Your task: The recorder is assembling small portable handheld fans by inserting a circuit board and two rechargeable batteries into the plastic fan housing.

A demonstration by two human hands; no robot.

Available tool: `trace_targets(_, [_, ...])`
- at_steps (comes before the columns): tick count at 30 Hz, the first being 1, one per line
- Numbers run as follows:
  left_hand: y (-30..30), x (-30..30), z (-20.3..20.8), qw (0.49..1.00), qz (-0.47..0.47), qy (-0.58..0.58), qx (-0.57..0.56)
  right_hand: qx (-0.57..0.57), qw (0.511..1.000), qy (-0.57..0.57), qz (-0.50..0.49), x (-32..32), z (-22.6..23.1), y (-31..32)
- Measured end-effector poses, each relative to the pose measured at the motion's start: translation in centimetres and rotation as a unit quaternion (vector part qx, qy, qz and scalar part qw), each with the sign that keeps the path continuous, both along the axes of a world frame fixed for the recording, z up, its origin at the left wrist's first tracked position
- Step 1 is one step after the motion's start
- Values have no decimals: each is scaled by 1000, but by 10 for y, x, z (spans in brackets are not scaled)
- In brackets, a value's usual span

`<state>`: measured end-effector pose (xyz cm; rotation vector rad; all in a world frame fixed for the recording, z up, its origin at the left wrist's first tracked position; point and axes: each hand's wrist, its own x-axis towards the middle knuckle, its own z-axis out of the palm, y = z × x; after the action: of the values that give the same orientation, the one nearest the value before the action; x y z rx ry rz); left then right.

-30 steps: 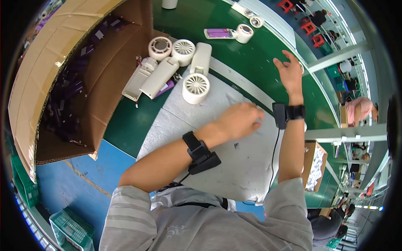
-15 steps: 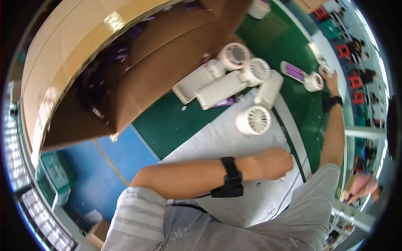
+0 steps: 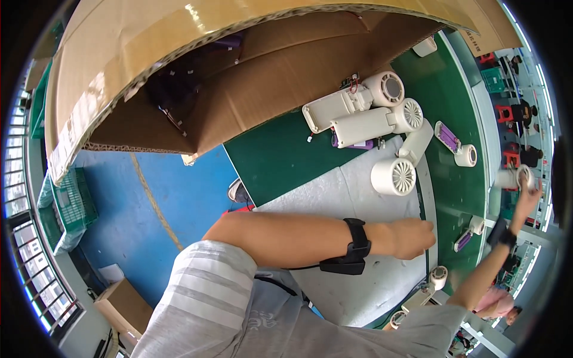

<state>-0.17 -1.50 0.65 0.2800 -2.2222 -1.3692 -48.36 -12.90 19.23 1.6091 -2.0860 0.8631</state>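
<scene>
My left hand [image 3: 412,238] is closed and lies over the right edge of the pale mat [image 3: 334,197]. Its fingers curl out of sight, so anything inside them is hidden. Out at the far right, my right hand [image 3: 526,200] grips a white handheld fan [image 3: 507,178] by its round head, raised beyond the green table's edge; it is slightly blurred. Ahead of the left hand, a white fan [image 3: 394,176] rests head-up on the mat. Two more, a closed fan [image 3: 364,126] and an opened fan housing [image 3: 337,110], lie side by side behind it.
A large cardboard box [image 3: 280,77] lies with its opening toward me, dark purple parts and wires inside. Fans with purple batteries, one a nearer fan [image 3: 447,138], lie on the green table [image 3: 280,161]. A green crate [image 3: 68,203] is on the left, and people sit at far right.
My right hand has lifted a white fan off the table and carried it right, toward me. My left hand stays closed on the mat. The whole view has shifted.
</scene>
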Motion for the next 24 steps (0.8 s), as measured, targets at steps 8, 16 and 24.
trace_targets(8, [1, 12, 26, 974, 37, 86, 207, 441, 811, -365, 122, 269, 16, 181])
trace_targets(16, [16, 7, 3, 994, -73, -42, 75, 473, 748, -462, 58, 304, -72, 218])
trace_targets(24, [12, -10, -17, 997, -49, -35, 53, 476, 743, -393, 258, 429, 14, 143])
